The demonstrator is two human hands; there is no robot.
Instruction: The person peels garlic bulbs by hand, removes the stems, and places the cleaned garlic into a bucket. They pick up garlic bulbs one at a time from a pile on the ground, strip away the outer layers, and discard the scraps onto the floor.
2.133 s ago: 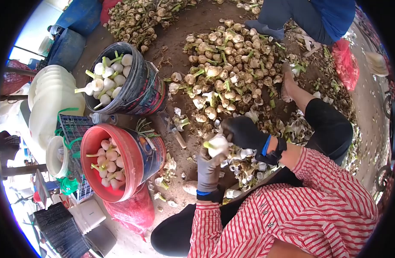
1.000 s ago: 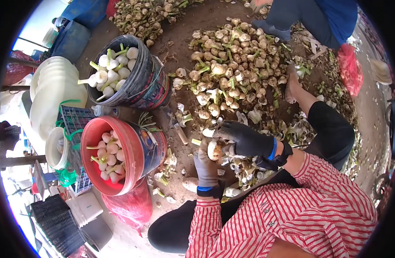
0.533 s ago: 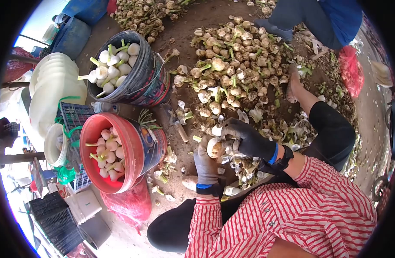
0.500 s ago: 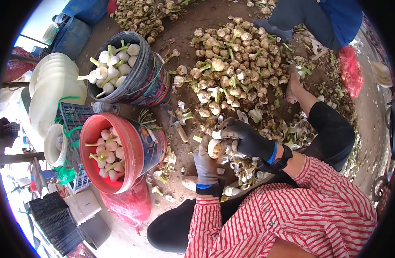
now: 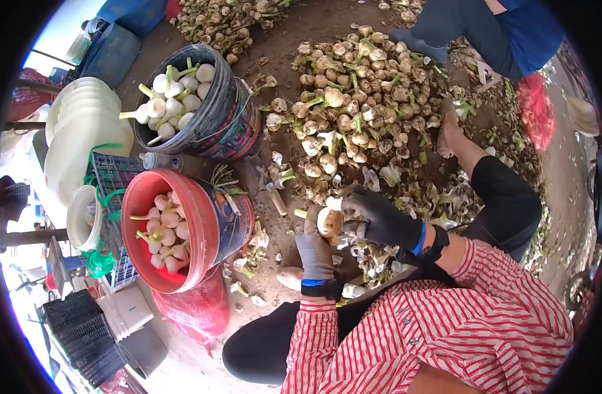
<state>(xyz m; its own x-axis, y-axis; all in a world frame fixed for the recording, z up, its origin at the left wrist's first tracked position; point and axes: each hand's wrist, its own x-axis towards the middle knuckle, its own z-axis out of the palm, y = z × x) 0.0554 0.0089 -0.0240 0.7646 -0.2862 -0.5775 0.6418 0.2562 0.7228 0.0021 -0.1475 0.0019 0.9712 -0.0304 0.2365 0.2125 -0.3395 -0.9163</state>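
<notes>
A garlic bulb [image 5: 330, 222], partly white and partly brown, is held in my left hand [image 5: 315, 253], which wears a grey glove. Its short green stem points up and left past my fingers. My right hand [image 5: 381, 220], in a dark glove, is at the bulb's right side with its fingers pinched together. A pale flake that looks like garlic skin [image 5: 334, 203] shows at those fingertips. Just beyond my hands lies a large pile of unpeeled garlic [image 5: 360, 98]. Loose peelings [image 5: 379, 262] lie beneath my right hand.
To the left stand a red-rimmed bucket [image 5: 133, 217] and a dark bucket [image 5: 225, 125], both holding cleaned bulbs. A red mesh sack [image 5: 196, 308] lies below the nearer one. A wooden-handled tool [image 5: 276, 199] rests on the ground. Another person's leg [image 5: 471, 33] is at the upper right.
My right hand has shifted slightly right and its wrist has turned a little. More of the bulb's white side shows. The left hand stays almost in place around the bulb.
</notes>
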